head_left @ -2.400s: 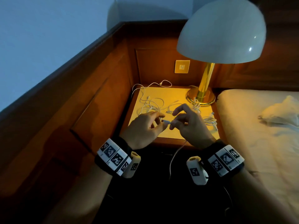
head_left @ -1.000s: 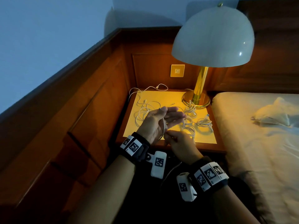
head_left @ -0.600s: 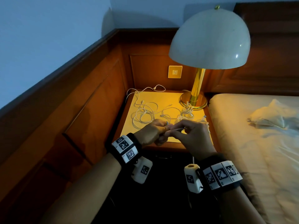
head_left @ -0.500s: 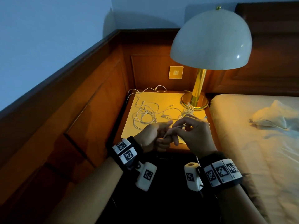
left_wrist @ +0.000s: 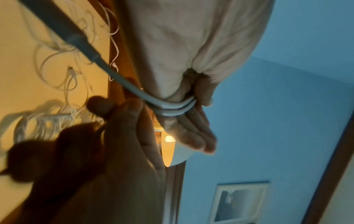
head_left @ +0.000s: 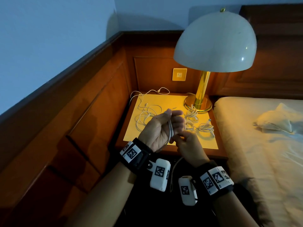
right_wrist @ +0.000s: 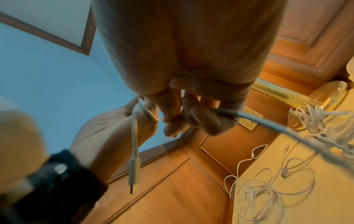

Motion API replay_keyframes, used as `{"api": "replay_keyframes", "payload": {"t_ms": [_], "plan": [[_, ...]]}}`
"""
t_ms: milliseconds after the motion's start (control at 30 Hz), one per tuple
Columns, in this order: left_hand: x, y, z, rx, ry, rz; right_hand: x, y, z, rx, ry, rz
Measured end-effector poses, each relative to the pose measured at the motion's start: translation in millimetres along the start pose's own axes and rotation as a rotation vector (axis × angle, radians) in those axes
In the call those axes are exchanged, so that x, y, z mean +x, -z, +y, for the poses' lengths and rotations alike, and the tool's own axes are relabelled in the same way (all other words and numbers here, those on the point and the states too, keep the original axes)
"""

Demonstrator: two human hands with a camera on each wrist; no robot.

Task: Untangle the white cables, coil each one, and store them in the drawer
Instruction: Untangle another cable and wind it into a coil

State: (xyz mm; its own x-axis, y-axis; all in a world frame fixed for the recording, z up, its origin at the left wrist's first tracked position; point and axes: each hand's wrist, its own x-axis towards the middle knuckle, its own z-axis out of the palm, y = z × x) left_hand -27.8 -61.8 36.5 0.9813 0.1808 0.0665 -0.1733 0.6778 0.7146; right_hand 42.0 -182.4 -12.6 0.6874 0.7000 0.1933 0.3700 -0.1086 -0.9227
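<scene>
My left hand (head_left: pixel 159 129) is held above the nightstand's (head_left: pixel 172 102) front edge, fingers straight. A white cable (head_left: pixel 170 128) is wound in loops round those fingers (left_wrist: pixel 191 128), and the thumb pins it. The cable's USB plug (right_wrist: pixel 134 174) hangs below that hand. My right hand (head_left: pixel 185 143) is just under and to the right, pinching the free run of the same cable (right_wrist: pixel 268 122). A loose tangle of white cables (head_left: pixel 147 115) lies on the nightstand's left half. No drawer is visible.
Two coiled cable bundles (head_left: pixel 191 113) (head_left: pixel 205 127) lie by the brass base of the domed lamp (head_left: pixel 214 41). A bed (head_left: pixel 262 145) borders the nightstand on the right, wood panelling (head_left: pixel 82 120) on the left. A wall plate (head_left: pixel 179 74) sits behind.
My left hand has turned palm-up with its fingers straightened, cable loops now across them. My right hand has dropped below it, carrying the cable round.
</scene>
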Motion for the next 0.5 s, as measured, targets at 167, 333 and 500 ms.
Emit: {"api": "replay_keyframes", "payload": {"t_ms": [167, 333, 500], "plan": [[10, 13, 5, 0.810, -0.047, 0.064, -5, 2, -5, -0.241, 0.171, -0.080], [11, 21, 16, 1.409, 0.037, 0.018, -4, 21, -19, -0.203, 0.178, 0.011], [0, 17, 22, 1.026, 0.244, -0.064, -2, 27, -35, -0.006, 0.209, 0.153]]}}
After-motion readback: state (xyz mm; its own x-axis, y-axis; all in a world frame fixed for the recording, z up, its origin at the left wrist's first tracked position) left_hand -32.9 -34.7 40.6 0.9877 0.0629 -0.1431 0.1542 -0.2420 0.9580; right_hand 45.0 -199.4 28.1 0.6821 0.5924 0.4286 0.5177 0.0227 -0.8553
